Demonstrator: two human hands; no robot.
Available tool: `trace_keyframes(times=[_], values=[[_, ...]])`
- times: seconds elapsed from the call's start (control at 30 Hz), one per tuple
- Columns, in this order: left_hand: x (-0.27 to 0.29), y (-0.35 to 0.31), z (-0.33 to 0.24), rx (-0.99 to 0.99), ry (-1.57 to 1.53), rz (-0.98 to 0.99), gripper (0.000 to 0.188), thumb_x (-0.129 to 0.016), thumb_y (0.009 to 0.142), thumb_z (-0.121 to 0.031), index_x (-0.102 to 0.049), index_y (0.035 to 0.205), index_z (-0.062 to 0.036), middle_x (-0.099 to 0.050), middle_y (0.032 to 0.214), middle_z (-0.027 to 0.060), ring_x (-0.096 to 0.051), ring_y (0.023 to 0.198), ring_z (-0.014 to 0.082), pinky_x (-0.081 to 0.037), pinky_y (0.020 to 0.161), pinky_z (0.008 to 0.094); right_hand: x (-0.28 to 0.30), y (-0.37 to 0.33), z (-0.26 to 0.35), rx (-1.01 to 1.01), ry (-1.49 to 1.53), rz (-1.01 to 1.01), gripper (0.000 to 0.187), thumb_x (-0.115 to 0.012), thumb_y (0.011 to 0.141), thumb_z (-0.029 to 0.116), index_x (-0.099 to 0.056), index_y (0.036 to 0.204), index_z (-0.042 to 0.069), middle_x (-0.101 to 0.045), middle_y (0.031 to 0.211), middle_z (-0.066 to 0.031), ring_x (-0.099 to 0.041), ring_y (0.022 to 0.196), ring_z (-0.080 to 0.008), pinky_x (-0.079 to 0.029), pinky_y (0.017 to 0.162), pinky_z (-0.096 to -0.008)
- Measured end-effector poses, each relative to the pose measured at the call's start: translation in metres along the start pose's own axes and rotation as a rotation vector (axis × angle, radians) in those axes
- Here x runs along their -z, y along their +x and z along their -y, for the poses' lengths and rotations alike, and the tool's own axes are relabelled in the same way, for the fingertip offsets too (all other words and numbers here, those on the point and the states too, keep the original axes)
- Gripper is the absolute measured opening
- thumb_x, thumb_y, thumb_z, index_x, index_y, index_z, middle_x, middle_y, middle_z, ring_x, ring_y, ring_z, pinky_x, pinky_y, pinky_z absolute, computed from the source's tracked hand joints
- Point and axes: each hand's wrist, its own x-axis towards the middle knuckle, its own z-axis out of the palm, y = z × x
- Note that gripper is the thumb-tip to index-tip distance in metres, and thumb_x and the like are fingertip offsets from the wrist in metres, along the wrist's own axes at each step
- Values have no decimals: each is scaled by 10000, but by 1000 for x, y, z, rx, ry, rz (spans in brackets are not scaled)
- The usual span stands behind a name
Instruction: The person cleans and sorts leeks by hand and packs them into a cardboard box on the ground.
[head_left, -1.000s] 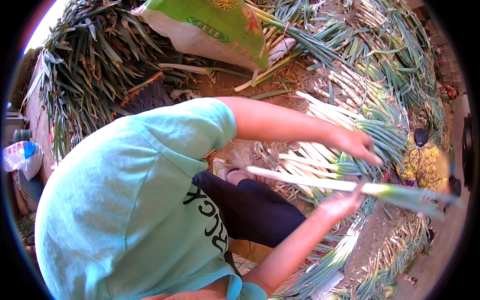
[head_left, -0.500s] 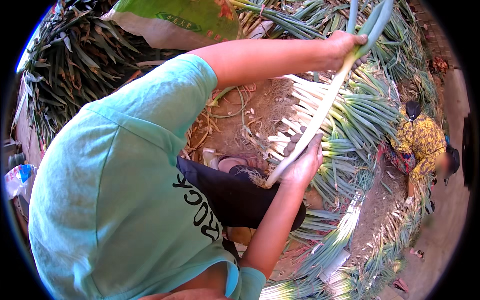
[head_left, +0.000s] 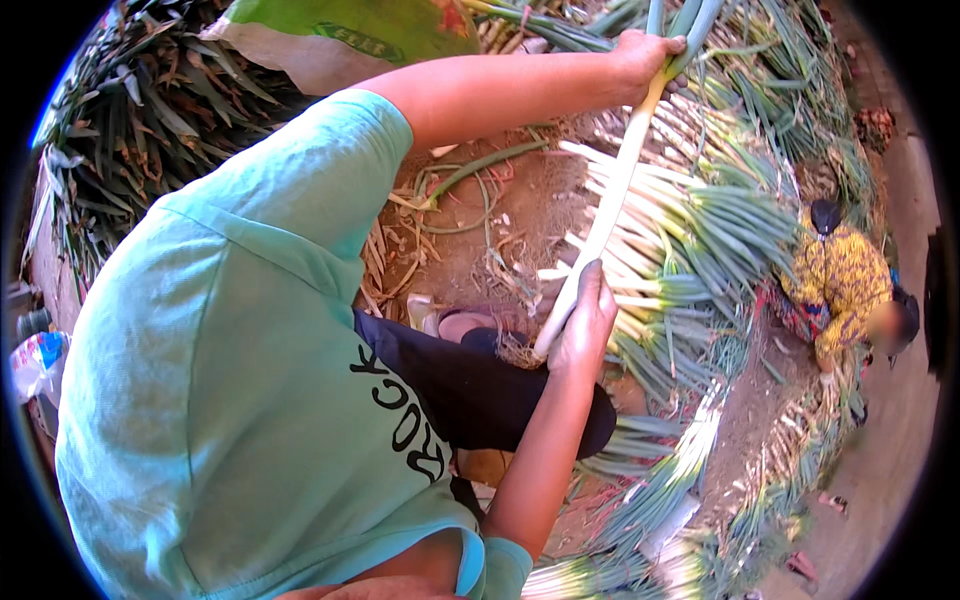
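Observation:
A long green onion (head_left: 619, 185) slants across the middle of the view, its white root end low and its green leaves high. My left hand (head_left: 645, 65) is closed around it where the white turns green. Lower down, my right hand (head_left: 585, 325) grips the white stalk near the base, thumb along it. Stringy brown roots (head_left: 520, 352) hang from its lower end, over my dark trouser leg (head_left: 470, 390). Just beyond the stalk lie rows of green onions (head_left: 720, 225), white ends toward me.
A dark heap of leaves (head_left: 150, 130) rises at upper left, beside a green and white sack (head_left: 350, 35). Peeled scraps (head_left: 400, 250) litter the soil. Tied bundles (head_left: 690, 440) lie lower right. A person in a yellow patterned top (head_left: 845, 270) bends at the far right.
Both hands and the green onion have shifted left, the left hand also a little upward. More of the onion rows and a green leaf on the soil now show.

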Motion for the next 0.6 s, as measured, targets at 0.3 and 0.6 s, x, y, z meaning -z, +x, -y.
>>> trace_keyframes(times=[0.3,0.6], values=[[116,18,-8,-3,947,158,439,-563,865,-430,-628,1008,-20,-669,851,98,-637,689,221,-512,584,363,24,9,36,130,140,-191,144,-522,923,171,-537,950,30,-499,583,-13,-421,392,-56,-301,317,-186],[251,121,-87,-119,1962,-365,240,-652,722,-245,-685,900,-89,-663,903,117,-644,855,284,-522,718,395,96,53,25,110,131,-652,392,-451,955,361,-498,1081,-7,-523,699,-77,-405,472,-100,-311,356,-236]])
